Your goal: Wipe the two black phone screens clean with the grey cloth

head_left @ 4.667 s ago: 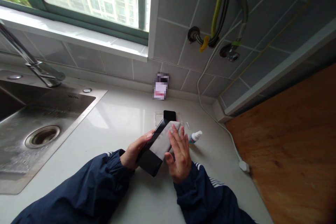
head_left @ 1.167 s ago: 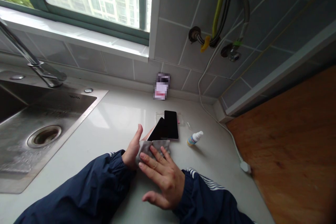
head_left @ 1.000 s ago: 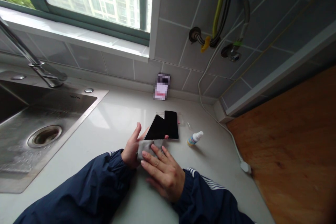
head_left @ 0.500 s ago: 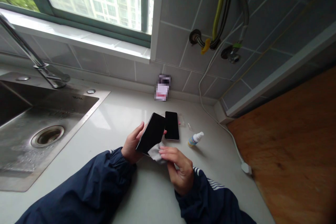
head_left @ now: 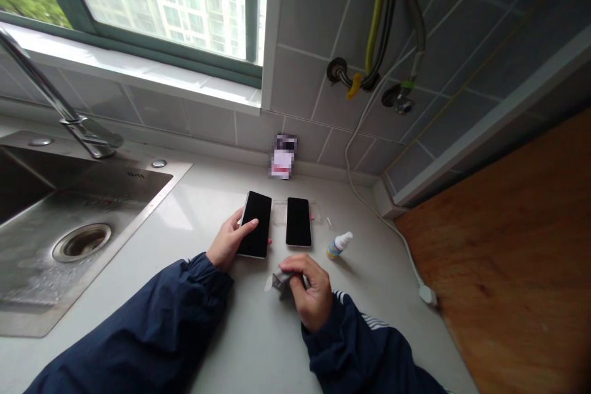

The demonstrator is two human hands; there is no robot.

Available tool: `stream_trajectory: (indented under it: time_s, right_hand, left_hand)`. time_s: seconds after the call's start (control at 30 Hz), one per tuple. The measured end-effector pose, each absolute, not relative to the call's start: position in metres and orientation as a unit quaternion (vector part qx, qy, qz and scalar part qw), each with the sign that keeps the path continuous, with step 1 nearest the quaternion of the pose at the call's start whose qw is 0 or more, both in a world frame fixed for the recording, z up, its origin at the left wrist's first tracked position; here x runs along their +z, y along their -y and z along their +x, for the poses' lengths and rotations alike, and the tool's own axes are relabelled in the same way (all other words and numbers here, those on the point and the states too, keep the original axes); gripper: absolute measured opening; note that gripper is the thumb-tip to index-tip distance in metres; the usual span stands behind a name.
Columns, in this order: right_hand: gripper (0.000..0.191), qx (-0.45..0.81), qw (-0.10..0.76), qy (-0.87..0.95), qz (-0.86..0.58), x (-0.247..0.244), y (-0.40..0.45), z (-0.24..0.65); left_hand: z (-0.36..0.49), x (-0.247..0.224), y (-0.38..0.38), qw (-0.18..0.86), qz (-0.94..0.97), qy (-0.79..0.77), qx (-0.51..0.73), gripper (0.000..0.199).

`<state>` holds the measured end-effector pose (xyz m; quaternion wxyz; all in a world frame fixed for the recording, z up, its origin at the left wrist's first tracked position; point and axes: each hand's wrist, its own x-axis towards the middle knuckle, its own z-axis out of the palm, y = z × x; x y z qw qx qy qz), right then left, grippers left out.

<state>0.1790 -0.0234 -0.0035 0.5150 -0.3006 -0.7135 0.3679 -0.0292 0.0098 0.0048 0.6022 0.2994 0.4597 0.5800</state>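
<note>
Cloth (head_left: pixel 282 281) lifted clear of phone (head_left: pixel 257 240); wiping likely paused. Mid-frame, phone gripped by left hand (head_left: pixel 227 241), cloth pinched by right hand (head_left: pixel 313 289).

Black phone (head_left: pixel 258 235) faces up, cloth (head_left: pixel 281 285) seemingly bunched.

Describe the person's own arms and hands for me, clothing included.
The left arm wears a loose, wrinkled navy-blue fabric sleeve, gathered at the wrist, with a little white showing near the cuff. The right arm wears a matching navy-blue fabric sleeve with thin parallel white stripes along its outer side. The left hand and right hand are without gloves.
</note>
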Motion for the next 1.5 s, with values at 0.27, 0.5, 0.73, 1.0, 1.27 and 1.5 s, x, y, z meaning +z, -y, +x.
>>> stream_trajectory:
  time_s: [0.27,0.5,0.73,1.0,1.27,1.5]
  right_hand:
    - [0.031,0.371,0.517,0.713,-0.294,-0.007,0.024,0.179]
    - [0.033,0.371,0.516,0.714,-0.292,-0.011,0.022,0.178]
    - [0.031,0.376,0.509,0.718,-0.290,-0.011,0.022,0.177]
    - [0.028,0.375,0.501,0.724,-0.291,-0.011,0.022,0.176]
    - [0.028,0.375,0.490,0.730,-0.295,-0.010,0.025,0.177]
    - [0.028,0.375,0.485,0.733,-0.296,-0.008,0.024,0.176]
  left_hand:
    - [-0.026,-0.005,-0.028,0.542,0.309,-0.508,0.593,0.065]
    - [-0.024,-0.011,-0.060,0.478,0.335,-0.550,0.597,0.052]
    - [-0.021,-0.022,-0.075,0.383,0.378,-0.630,0.561,0.059]
    - [-0.016,-0.010,-0.063,0.260,0.467,-0.703,0.469,0.088]
    - [0.003,0.009,-0.043,0.144,0.572,-0.761,0.270,0.098]
    - [0.009,0.009,-0.040,0.059,0.594,-0.775,0.206,0.101]
